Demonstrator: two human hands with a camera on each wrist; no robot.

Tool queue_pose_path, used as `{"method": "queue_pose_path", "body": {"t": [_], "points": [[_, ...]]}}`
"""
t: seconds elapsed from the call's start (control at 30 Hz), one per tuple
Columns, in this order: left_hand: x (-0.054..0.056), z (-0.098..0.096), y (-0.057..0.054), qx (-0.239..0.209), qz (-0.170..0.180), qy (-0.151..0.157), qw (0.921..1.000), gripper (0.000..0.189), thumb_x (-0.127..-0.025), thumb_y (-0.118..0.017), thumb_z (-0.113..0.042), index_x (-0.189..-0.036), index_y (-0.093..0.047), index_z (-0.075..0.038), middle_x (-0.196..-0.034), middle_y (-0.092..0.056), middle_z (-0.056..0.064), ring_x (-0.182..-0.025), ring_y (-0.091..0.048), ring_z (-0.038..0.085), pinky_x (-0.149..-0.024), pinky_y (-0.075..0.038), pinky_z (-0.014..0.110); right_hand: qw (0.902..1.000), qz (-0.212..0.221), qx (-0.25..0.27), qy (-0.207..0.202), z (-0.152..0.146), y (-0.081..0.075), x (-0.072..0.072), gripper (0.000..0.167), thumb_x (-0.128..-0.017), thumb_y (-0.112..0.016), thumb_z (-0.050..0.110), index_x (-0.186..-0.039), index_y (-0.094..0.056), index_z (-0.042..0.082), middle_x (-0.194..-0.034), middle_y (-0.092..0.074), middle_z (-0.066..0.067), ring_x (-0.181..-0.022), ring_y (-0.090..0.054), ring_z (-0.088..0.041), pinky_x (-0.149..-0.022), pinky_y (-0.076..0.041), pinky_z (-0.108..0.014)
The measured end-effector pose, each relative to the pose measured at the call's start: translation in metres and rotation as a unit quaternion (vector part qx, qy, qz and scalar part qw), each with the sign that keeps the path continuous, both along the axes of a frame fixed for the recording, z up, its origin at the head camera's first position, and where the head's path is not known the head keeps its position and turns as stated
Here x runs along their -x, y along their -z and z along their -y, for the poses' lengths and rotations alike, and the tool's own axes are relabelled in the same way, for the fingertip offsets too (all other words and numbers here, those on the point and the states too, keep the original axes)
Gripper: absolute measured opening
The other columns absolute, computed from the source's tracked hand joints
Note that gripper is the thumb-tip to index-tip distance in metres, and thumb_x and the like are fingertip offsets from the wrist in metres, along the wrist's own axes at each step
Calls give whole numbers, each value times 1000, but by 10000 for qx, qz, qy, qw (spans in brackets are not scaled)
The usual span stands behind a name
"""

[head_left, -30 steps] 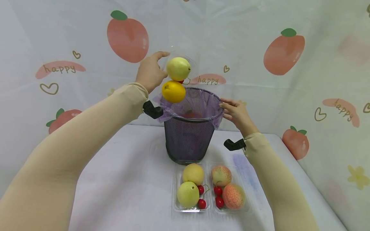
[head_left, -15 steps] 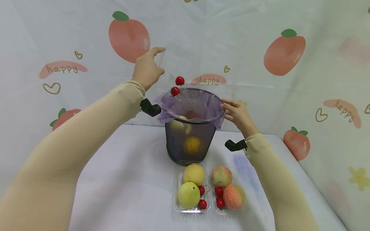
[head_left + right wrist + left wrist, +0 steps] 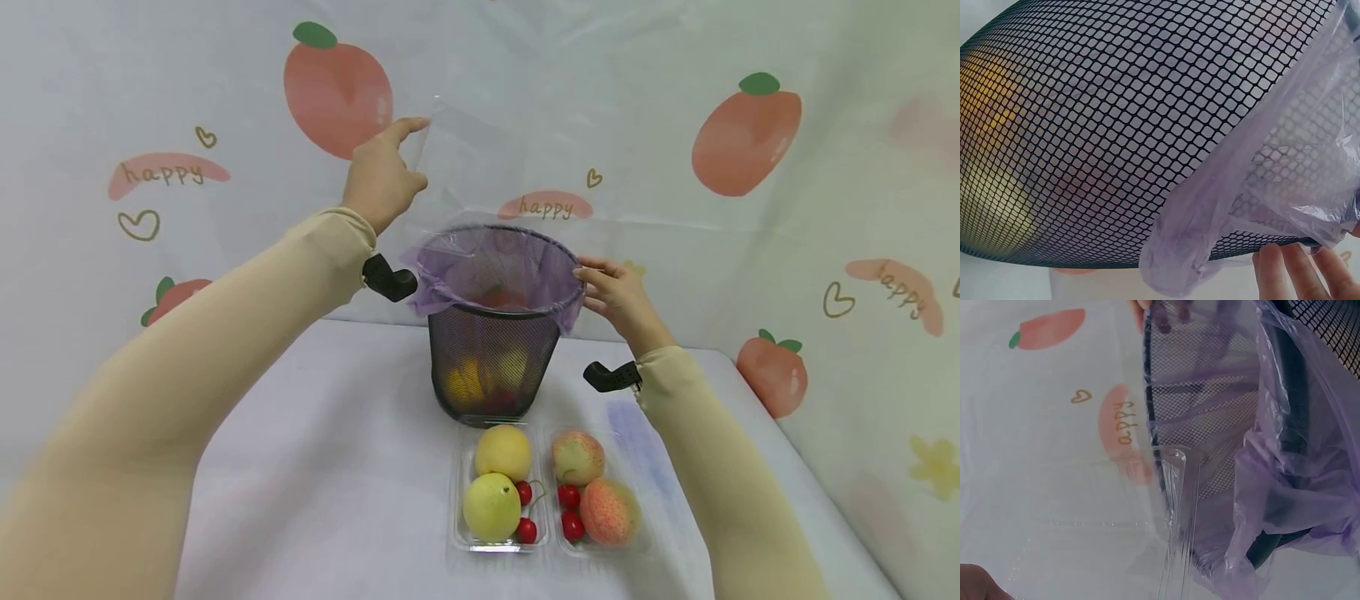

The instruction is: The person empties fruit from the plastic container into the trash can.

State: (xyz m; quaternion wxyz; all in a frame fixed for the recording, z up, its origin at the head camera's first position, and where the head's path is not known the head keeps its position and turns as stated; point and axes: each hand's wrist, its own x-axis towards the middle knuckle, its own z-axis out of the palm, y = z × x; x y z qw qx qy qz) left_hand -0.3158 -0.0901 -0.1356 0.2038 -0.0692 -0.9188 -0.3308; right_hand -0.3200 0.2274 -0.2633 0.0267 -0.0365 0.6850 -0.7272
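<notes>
My left hand pinches a clear plastic box between thumb and fingers, tipped on its side above the bin; no fruit shows in it. Its lower edge overlaps the far-left bin rim in the head view. The black mesh bin stands upright, lined with a purple plastic bag folded over the rim. My right hand holds the bin's right rim, with fingers on the outside. Through the mesh show an orange-yellow fruit, a pale yellow fruit and something reddish.
Two clear plastic boxes stand in front of the bin. The left box holds two pale yellow pears and two cherries. The right box holds two peaches and two cherries. A printed curtain hangs behind.
A pale yellow fruit, an orange-yellow fruit and two cherries have dropped from the tipped plastic box toward the bin. Fruit now shows low through the mesh. The right hand has stayed at the rim.
</notes>
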Motion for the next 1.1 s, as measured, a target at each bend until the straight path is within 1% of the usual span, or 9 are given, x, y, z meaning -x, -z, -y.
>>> {"method": "queue_pose_path", "body": {"t": [0.2,0.37,0.43,0.5,0.53,0.6,0.67,0.93,1.1], "points": [[-2,3,0,-372,101,107,9992,74,-85,-57,-5,-148,-36,-37,-58,-46,-2,-51,-50,12,-56,-48,21,10000,-10,-30,49,2,-1,-1,45,-96,-57,13,-137,-44,0,-108,-53,0,-79,-65,-8,-75,-55,-16],[-4,7,0,-909,391,313,9946,74,-85,-56,-4,-148,-36,-37,-59,-50,-2,-51,-50,9,-58,-55,21,9999,-12,112,103,3,0,0,36,-95,-58,11,-130,-50,4,-106,-54,0,-80,-65,-10,-74,-56,-16],[-5,9,1,-1165,563,384,9909,75,-86,-56,-3,-149,-35,-37,-69,-54,-1,-55,-52,10,-60,-57,21,9998,-21,145,93,4,0,0,35,-95,-58,10,-128,-51,5,-106,-55,0,-81,-65,-10,-74,-56,-17],[-6,10,2,-1390,708,445,9868,75,-86,-57,-2,-149,-35,-37,-101,-62,2,-61,-55,11,-62,-58,21,9998,-7,175,97,4,0,0,35,-95,-58,10,-129,-51,4,-106,-55,0,-81,-65,-10,-74,-56,-17],[-6,11,3,-1484,767,460,9849,76,-86,-56,-2,-149,-35,-36,-119,-59,3,-62,-55,12,-63,-58,21,9998,8,188,97,4,0,0,37,-95,-58,10,-130,-50,4,-106,-55,0,-81,-65,-10,-74,-56,-17],[-7,13,4,-1644,871,494,9813,76,-85,-55,-1,-149,-34,-36,-147,-40,0,-65,-56,13,-63,-58,21,9998,27,170,96,5,0,0,40,-95,-58,10,-133,-48,3,-106,-55,0,-81,-65,-10,-73,-56,-17],[-7,14,4,-1786,958,528,9778,77,-84,-55,0,-150,-34,-34,-158,-23,-6,-62,-56,12,-62,-58,20,9998,46,172,111,5,0,0,42,-95,-57,10,-135,-47,2,-106,-55,0,-80,-65,-10,-73,-56,-17],[-9,21,4,-2150,1273,627,9662,77,-86,-55,2,-151,-32,-33,-160,-18,-4,-49,-55,10,-62,-57,20,9997,92,189,106,6,0,0,35,-96,-57,11,-130,-51,6,-106,-55,0,-78,-65,-9,-72,-56,-17],[-12,24,6,-2364,1447,777,9577,78,-86,-54,3,-152,-29,-30,-161,-13,-4,-51,-57,11,-68,-59,23,9996,112,194,149,5,1,0,28,-96,-56,10,-124,-53,9,-105,-55,0,-76,-65,-9,-72,-56,-17]]}}
